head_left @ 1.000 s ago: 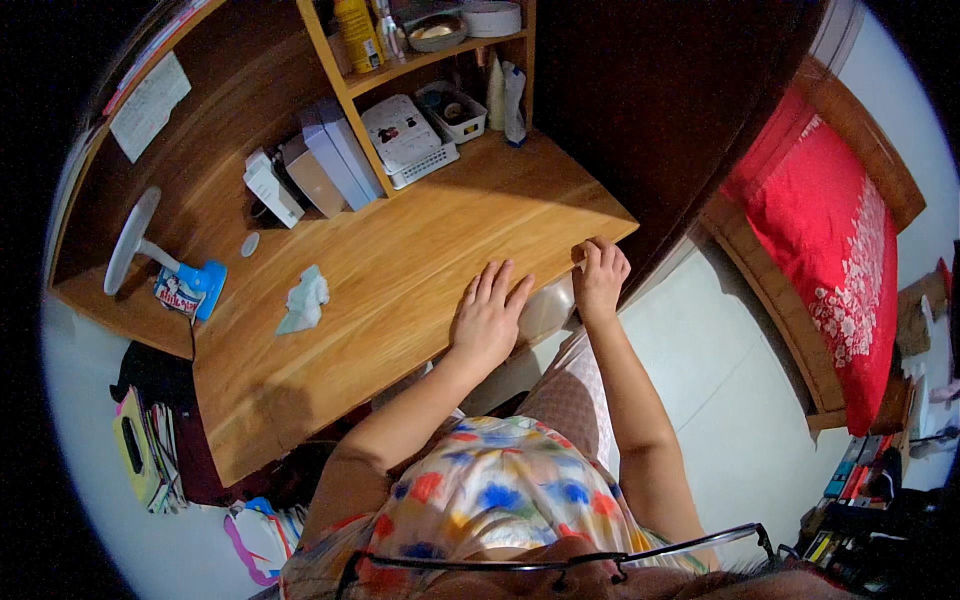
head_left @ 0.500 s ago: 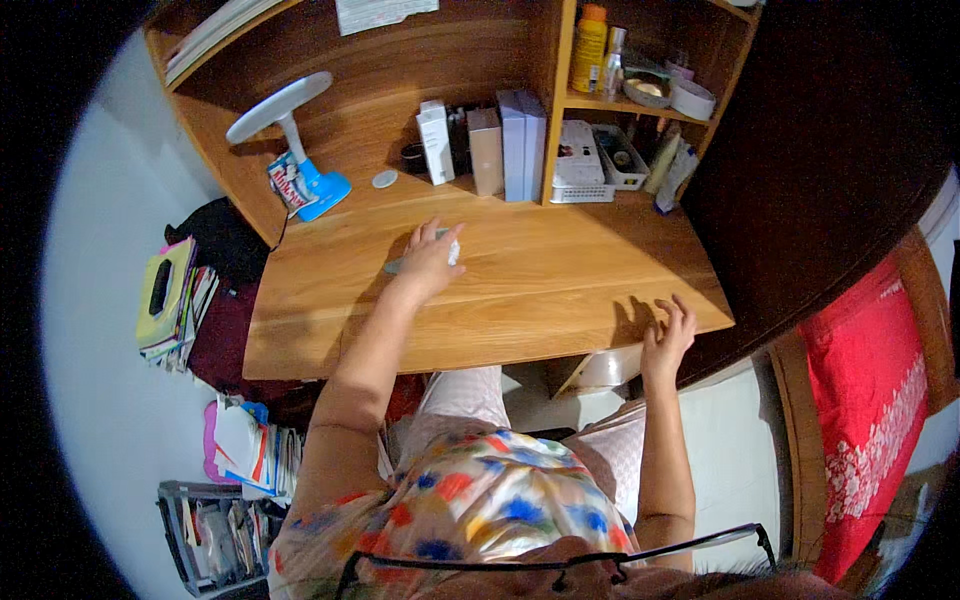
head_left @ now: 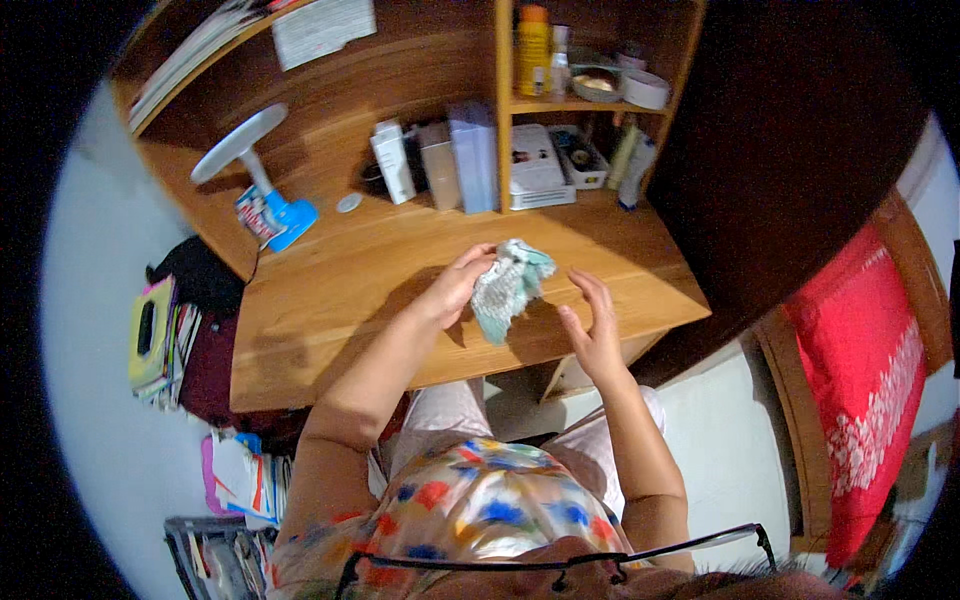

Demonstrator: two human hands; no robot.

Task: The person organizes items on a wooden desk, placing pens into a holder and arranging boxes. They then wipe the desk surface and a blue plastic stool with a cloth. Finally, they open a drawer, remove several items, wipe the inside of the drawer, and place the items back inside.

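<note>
Above the wooden desk point(head_left: 330, 330), my left hand point(head_left: 463, 287) is closed on the left side of a crumpled pale green and whitish cloth point(head_left: 508, 290). The cloth hangs loosely, one corner drooping toward the desk's near edge. A little to its right, my right hand point(head_left: 597, 325) is held up with its fingers apart, touching nothing; a small gap separates it from the cloth.
A blue and white desk lamp point(head_left: 285, 215) stands at the back left beside a small packet point(head_left: 258, 213). Upright boxes point(head_left: 470, 158) line the back. A shelf on the right bears a yellow bottle point(head_left: 533, 50) and a white basket point(head_left: 541, 170). Papers point(head_left: 160, 340) are stacked at left.
My left hand has lifted the cloth off the desk and brought it right and nearer. My right hand has moved left toward it. The whole view has shifted slightly.
</note>
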